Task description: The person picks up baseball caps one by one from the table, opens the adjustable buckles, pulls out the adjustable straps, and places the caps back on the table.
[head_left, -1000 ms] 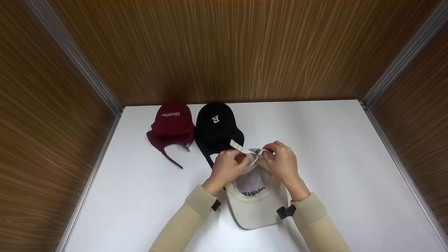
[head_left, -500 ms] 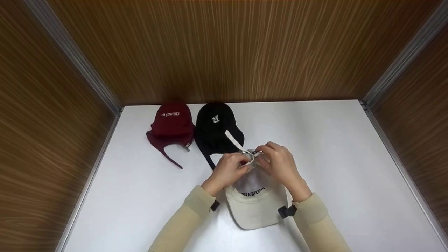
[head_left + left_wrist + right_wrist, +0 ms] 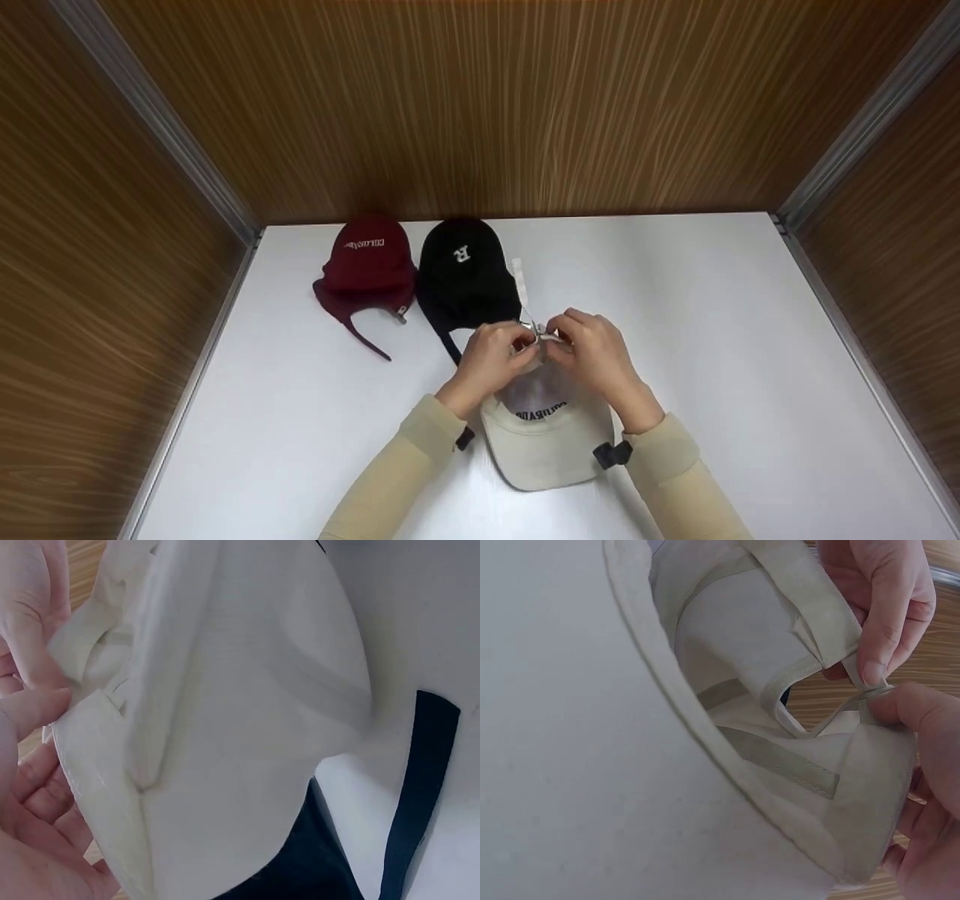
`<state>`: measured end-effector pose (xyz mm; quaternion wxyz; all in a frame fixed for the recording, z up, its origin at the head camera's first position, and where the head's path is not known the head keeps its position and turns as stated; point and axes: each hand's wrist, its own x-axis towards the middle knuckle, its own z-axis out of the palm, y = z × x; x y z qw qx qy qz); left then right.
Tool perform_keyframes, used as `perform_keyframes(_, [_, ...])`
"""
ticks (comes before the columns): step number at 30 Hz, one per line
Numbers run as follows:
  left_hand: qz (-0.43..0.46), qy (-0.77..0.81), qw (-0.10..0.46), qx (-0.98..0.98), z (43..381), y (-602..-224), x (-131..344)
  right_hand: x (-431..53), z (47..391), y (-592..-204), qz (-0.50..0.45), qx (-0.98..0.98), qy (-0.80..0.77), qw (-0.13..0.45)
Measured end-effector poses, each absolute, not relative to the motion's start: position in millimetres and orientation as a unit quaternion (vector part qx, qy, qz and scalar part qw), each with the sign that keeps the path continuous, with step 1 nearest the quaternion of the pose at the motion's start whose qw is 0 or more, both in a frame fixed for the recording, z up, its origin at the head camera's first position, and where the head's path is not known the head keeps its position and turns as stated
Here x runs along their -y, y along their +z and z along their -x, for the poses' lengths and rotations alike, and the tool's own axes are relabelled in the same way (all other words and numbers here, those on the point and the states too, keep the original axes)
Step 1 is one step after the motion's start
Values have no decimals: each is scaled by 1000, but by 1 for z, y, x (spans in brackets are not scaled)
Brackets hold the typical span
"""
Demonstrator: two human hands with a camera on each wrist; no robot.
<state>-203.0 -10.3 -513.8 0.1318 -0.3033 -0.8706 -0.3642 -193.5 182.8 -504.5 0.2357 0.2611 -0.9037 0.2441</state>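
A cream cap [image 3: 551,459] lies brim toward me, its hollow inside up and dark lettering at the brim's base. My left hand [image 3: 491,360] pinches the left side of its back band. Opposite, the right hand [image 3: 596,356] pinches the other side, the fingertips of both hands almost meeting. A pale strap [image 3: 520,279] sticks up between them, past the black cap's edge. In the right wrist view, thumb and fingers of my right hand [image 3: 930,757] grip the band's corner [image 3: 870,787]. The left wrist view has my left hand [image 3: 37,840] at the cap's edge. Fingers partly hide the fastening.
Just left of the cream cap lies a black cap [image 3: 461,277] with a white letter, its loose strap [image 3: 424,787] reaching toward me. Beside it lies a dark red cap [image 3: 367,262]. Wood-grain panels [image 3: 510,105] enclose the white table [image 3: 750,375] at the back and sides.
The free strap end has swung from leaning left over the black cap to standing nearly straight up. My right fingertips have come slightly left, closer to the left ones.
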Motion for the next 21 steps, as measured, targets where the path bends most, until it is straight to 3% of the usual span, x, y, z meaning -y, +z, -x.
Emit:
perform_keyframes(8, [308,-334,173,874,204,-515,9,-182,194,-507,-269,894,232,273])
perform_keyframes(21, [291,-341,165,879,202,-512,14,-188,196,-506,-149,896,271,320])
